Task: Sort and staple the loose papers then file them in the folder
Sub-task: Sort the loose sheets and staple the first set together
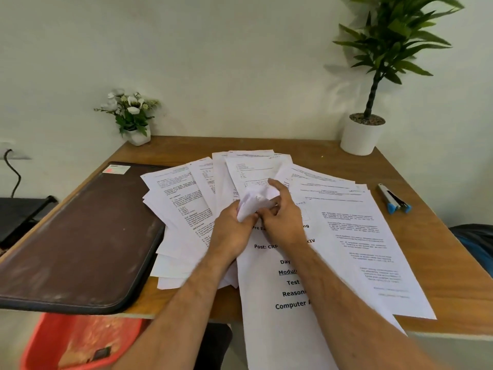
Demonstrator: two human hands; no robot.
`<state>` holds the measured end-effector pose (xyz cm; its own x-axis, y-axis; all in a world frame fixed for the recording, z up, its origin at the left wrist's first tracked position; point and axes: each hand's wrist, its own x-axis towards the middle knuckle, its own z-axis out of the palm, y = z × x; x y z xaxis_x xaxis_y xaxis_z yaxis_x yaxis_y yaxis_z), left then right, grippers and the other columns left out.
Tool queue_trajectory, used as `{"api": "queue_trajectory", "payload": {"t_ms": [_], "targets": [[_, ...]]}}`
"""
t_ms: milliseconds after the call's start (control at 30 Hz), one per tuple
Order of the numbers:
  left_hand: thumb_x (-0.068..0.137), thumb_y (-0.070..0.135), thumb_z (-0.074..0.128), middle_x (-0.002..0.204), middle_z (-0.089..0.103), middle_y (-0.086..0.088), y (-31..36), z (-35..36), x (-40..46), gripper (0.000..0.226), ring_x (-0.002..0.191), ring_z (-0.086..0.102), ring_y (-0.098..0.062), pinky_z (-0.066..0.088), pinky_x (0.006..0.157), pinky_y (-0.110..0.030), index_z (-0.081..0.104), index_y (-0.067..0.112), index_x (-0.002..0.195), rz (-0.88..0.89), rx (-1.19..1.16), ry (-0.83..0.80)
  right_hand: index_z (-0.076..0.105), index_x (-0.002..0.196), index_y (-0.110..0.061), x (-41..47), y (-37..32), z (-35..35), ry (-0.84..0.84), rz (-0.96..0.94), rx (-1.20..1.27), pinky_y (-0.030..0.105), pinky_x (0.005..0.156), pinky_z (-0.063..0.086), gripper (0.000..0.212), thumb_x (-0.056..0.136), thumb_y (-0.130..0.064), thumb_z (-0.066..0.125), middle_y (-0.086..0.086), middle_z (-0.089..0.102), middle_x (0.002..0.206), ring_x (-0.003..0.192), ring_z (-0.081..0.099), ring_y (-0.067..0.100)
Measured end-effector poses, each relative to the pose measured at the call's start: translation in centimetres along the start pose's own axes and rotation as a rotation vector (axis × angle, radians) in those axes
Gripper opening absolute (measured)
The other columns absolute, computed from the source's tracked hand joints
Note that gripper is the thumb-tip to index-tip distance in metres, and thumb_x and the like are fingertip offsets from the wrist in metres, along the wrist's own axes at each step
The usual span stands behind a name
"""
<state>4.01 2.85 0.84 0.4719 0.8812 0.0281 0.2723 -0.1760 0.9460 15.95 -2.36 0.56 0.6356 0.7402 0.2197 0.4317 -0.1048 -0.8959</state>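
Several loose printed papers [346, 231] lie fanned across the wooden table [416, 182]. A sheet with large bold text [280, 316] hangs over the front edge. Both hands meet at the middle of the fan around a crumpled white paper [253, 202]. My left hand [230, 232] grips its lower left side. My right hand [282, 217] curls over its right side, thumb and fingers on it. A closed dark brown folder [80, 236] lies at the left of the table. A grey stapler with blue tips [393, 197] lies at the right.
A small white pot of flowers [132, 116] stands at the back left corner. At the back right is a tall green plant in a white pot [362, 134]. A red bin [77, 340] sits under the front left edge. A dark bag [474, 241] lies right of the table.
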Motion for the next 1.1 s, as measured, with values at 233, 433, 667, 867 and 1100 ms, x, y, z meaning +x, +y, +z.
{"api": "queue_trajectory", "payload": {"t_ms": [233, 433, 667, 867, 1100], "targets": [[0.096, 0.036, 0.062, 0.066, 0.067, 0.002, -0.6, 0.3, -0.7, 0.021, 0.056, 0.054, -0.012, 0.042, 0.053, -0.029, 0.073, 0.022, 0.084, 0.012, -0.03, 0.074, 0.057, 0.123, -0.037, -0.3, 0.5, 0.3, 0.008, -0.007, 0.033, 0.02, 0.061, 0.048, 0.055, 0.083, 0.0, 0.052, -0.008, 0.066, 0.076, 0.06, 0.059, 0.003], [0.102, 0.031, 0.057, 0.087, 0.073, 0.012, -1.4, 0.4, -1.0, 0.016, 0.081, 0.066, -0.003, 0.048, 0.069, -0.023, 0.071, 0.027, 0.107, 0.065, -0.009, 0.108, 0.058, 0.119, -0.022, -0.7, 1.0, 0.8, 0.028, -0.089, -0.046, 0.021, 0.079, 0.047, 0.041, 0.083, -0.004, 0.063, -0.005, 0.059, 0.098, 0.084, 0.058, 0.012], [0.103, 0.025, 0.056, 0.1, 0.07, 0.015, -1.2, 0.2, -0.9, 0.015, 0.092, 0.064, 0.004, 0.045, 0.075, -0.015, 0.063, 0.028, 0.115, 0.124, 0.001, 0.136, 0.056, 0.125, -0.019, -0.1, 0.3, 0.4, 0.004, -0.186, -0.107, 0.002, 0.076, 0.036, 0.045, 0.084, -0.001, 0.064, -0.008, 0.054, 0.099, 0.087, 0.05, 0.002], [0.101, 0.031, 0.06, 0.102, 0.068, 0.018, -0.4, 0.4, -1.3, 0.021, 0.09, 0.063, 0.006, 0.044, 0.068, -0.008, 0.058, 0.031, 0.122, 0.087, -0.007, 0.144, 0.054, 0.132, -0.027, 0.6, -0.4, -0.3, -0.029, -0.166, -0.081, 0.009, 0.075, 0.04, 0.056, 0.084, 0.001, 0.062, -0.015, 0.05, 0.087, 0.079, 0.052, -0.003], [0.097, 0.025, 0.064, 0.107, 0.07, 0.016, -0.6, 0.0, -1.4, 0.032, 0.095, 0.066, -0.002, 0.053, 0.077, -0.027, 0.059, 0.034, 0.128, 0.095, -0.008, 0.072, 0.055, 0.133, -0.029, 1.0, -0.7, -0.3, -0.028, -0.141, -0.022, 0.023, 0.078, 0.049, 0.058, 0.084, 0.002, 0.06, -0.01, 0.048, 0.082, 0.076, 0.053, 0.009]]}}
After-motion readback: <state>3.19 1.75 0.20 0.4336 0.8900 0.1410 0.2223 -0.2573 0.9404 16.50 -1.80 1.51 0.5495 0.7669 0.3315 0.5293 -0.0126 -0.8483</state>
